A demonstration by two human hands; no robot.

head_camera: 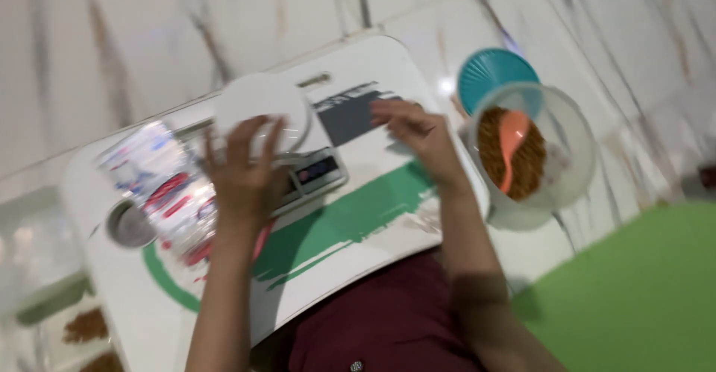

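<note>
left hand [242, 174] spread on round white scale pan [261, 111], right hand [414, 130] open, empty; a nudge may tip the small digital scale [313, 171].

Layout: a small tabletop [373, 223] carries a kitchen scale [298, 156] near its middle, with packets [168, 186] to the scale's left. The left hand [246, 171] rests on the scale; the right hand [414, 133] lies on the tabletop to its right. Right of the tabletop, on the floor [112, 36], stands a tub [541, 156] holding a scoop [511, 144], with a lid [488, 74] behind it.
</note>
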